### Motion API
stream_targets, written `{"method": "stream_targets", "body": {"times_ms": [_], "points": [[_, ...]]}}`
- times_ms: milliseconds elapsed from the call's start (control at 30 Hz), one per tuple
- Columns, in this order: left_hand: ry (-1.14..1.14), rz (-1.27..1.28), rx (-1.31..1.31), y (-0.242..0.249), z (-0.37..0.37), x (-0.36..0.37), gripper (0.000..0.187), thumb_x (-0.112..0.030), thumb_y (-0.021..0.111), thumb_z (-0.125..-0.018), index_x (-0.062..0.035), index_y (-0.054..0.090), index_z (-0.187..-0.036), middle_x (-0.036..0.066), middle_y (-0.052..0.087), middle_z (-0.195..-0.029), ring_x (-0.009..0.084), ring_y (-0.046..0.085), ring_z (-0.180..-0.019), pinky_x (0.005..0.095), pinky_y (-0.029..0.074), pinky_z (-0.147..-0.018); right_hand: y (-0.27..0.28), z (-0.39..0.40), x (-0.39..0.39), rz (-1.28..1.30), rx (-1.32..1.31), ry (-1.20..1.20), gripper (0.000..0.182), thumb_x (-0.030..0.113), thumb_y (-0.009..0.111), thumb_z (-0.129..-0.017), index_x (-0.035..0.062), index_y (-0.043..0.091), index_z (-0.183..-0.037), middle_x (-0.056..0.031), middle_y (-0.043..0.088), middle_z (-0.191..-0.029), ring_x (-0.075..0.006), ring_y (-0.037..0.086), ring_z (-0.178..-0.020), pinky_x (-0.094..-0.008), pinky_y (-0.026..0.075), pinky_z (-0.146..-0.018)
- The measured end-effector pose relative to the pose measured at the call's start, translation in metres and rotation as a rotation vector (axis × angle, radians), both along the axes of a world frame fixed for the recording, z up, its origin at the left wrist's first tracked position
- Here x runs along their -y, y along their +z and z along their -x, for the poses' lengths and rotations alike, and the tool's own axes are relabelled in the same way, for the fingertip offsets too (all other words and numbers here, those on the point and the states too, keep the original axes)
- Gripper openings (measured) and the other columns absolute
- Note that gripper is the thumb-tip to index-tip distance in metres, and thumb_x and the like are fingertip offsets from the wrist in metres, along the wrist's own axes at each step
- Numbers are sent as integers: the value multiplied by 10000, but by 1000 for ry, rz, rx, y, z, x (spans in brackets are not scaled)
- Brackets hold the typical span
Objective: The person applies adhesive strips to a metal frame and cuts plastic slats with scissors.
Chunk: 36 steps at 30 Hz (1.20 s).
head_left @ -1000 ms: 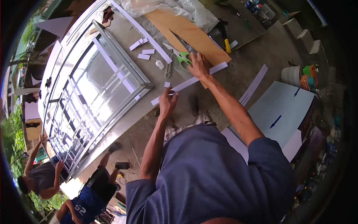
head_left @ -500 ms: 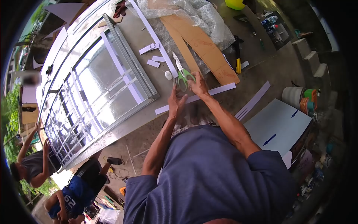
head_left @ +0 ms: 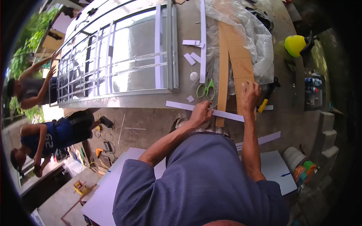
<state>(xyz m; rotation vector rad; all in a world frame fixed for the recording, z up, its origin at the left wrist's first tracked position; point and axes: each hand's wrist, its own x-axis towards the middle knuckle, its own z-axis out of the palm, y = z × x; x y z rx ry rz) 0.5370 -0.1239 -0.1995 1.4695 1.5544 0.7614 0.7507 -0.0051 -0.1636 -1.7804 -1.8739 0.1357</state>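
A long white strip (head_left: 225, 114) crosses the near edge of the table. My left hand (head_left: 201, 114) is closed over its middle, fingertips pinched together. Above the strip's right end is my right hand (head_left: 250, 97), its fingers curled over the brown cardboard (head_left: 242, 69); whether anything is in them is hidden. Green-handled scissors (head_left: 206, 90) lie on the table just beyond my left hand, touched by neither hand. A small white square (head_left: 190, 98) and a round white object (head_left: 194, 76) lie to their left.
A metal-framed glass panel (head_left: 139, 49) covers the table's left side. Bubble wrap (head_left: 260, 49) and a yellow-handled tool (head_left: 263, 105) are to the right. Two people stand at the left, one in a blue jersey (head_left: 54, 135). A yellow helmet (head_left: 295, 46) sits far right.
My right hand has let go of the scissors, which now rest on the table, and moved right. My left hand has come onto the white strip. The view has turned.
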Motion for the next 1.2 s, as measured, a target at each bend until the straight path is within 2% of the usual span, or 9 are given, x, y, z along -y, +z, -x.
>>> {"method": "stream_targets", "body": {"times_ms": [67,133,333,433,600,700,900,1100,1200], "points": [[8,158,-155,-8,-21,0,381,-196,758,-780,56,625,-1033,251,657,-761,439,671,-758,485,529,-680,-17,-50,-4,155,88,-10,281,165,715,-881,24,625,-1108,-176,596,-1126,-381,574,-1055,-476,466,-888],[63,257,-185,-18,-44,-1,413,-250,769,-771,57,593,-984,267,651,-764,465,658,-776,529,515,-697,-35,-77,-2,294,-63,20,274,149,696,-900,8,610,-1118,-180,636,-1085,-376,626,-999,-436,502,-862],[337,345,-241,-3,-94,-19,427,-278,762,-758,68,594,-942,295,673,-865,476,662,-905,547,529,-793,-63,-107,-7,630,-630,183,276,100,671,-929,-36,586,-1153,-110,713,-958,-190,669,-873,-305,511,-820],[383,400,-228,1,-102,-28,444,-271,766,-753,54,649,-1032,277,699,-946,443,675,-957,517,538,-824,-68,-114,-17,771,-860,195,244,39,658,-938,-66,589,-1147,-103,702,-1047,-121,648,-966,-289,519,-827],[346,372,-175,1,-111,-35,407,-283,757,-793,-60,736,-1133,182,741,-959,360,715,-899,446,554,-782,-58,-112,-20,807,-1177,315,262,38,667,-934,-63,576,-1158,-97,694,-1034,-113,638,-913,-268,503,-819],[353,344,-150,3,-114,-43,321,-268,751,-801,-96,760,-1073,153,750,-931,339,720,-872,432,556,-778,-60,-113,-28,831,-1239,359,265,40,673,-933,-47,584,-1166,-68,682,-1042,-114,630,-946,-263,490,-858],[327,311,-118,2,-116,-40,301,-194,681,-821,-105,750,-1100,170,736,-934,326,719,-869,428,551,-776,-70,-111,-30,1022,-1511,317,300,26,672,-913,-14,592,-1200,-66,665,-1112,-162,625,-1030,-304,480,-950],[316,124,-14,-10,-114,-34,380,-106,563,-797,-154,739,-1131,182,710,-910,404,679,-837,470,538,-741,-63,-88,-28,1193,-1719,273,377,27,654,-912,-4,556,-1274,-104,657,-1187,-230,631,-1120,-376,498,-988],[273,164,42,-2,-112,-32,379,-73,538,-878,-156,704,-1209,189,715,-957,365,706,-858,434,538,-755,-79,-83,-28,1260,-1685,280,392,30,646,-920,-19,541,-1294,-123,660,-1195,-249,658,-1092,-390,532,-954]]}}
